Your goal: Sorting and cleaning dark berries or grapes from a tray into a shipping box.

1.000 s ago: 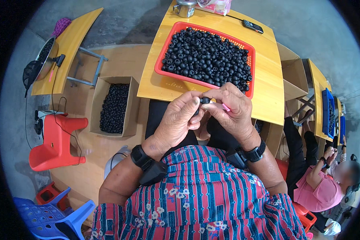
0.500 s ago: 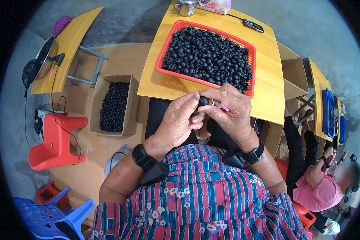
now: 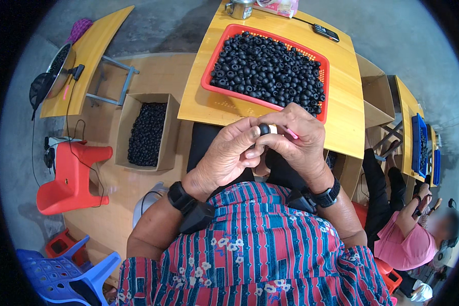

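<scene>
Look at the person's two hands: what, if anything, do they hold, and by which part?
The left hand and right hand together pinch a small black round piece by its sides at the fingertips. A thin pink stick shows at the right hand.

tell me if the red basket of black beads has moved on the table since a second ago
No. The red basket sits in the same spot on the yellow table, its near edge just beyond both hands as before.
</scene>
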Action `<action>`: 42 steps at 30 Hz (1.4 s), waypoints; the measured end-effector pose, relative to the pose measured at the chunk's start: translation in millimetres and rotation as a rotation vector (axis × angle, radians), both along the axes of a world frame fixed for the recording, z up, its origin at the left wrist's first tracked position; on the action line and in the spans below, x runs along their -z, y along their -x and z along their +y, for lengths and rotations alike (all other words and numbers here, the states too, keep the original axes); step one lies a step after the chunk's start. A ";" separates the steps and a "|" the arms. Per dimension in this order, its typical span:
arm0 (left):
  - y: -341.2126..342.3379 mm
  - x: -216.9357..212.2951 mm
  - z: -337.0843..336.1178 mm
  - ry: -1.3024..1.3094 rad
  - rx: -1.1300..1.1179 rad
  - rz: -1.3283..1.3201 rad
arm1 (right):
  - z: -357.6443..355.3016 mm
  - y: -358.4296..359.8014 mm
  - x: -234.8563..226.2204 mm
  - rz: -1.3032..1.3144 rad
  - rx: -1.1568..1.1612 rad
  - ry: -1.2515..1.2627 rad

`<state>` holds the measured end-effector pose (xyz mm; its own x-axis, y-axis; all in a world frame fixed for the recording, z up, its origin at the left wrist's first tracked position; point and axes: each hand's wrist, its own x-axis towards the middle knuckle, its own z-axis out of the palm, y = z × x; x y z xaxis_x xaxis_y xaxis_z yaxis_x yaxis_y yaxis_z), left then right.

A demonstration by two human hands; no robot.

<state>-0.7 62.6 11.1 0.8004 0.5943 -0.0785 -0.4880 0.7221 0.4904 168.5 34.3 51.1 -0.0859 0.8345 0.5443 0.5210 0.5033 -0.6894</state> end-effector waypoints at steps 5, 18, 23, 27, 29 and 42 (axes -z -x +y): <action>0.0 1.0 0.4 0.048 -0.011 -0.044 | -4.5 0.3 2.7 0.092 0.060 0.116; 0.1 1.8 7.9 -0.136 -0.043 0.000 | -5.9 0.9 -1.7 -0.048 0.075 -0.059; -5.8 2.0 0.7 0.035 -0.010 -0.208 | -5.5 1.5 6.0 -0.107 0.120 -0.149; -8.5 7.4 -3.4 0.081 -0.097 -0.065 | -6.7 -0.4 2.9 -0.253 0.122 -0.265; -8.7 8.8 -3.8 0.069 -0.097 -0.075 | -7.4 0.2 2.3 -0.262 0.117 -0.277; -6.7 -11.2 -4.9 -0.023 -0.224 0.014 | -11.0 -5.7 -5.8 -0.361 0.052 -0.176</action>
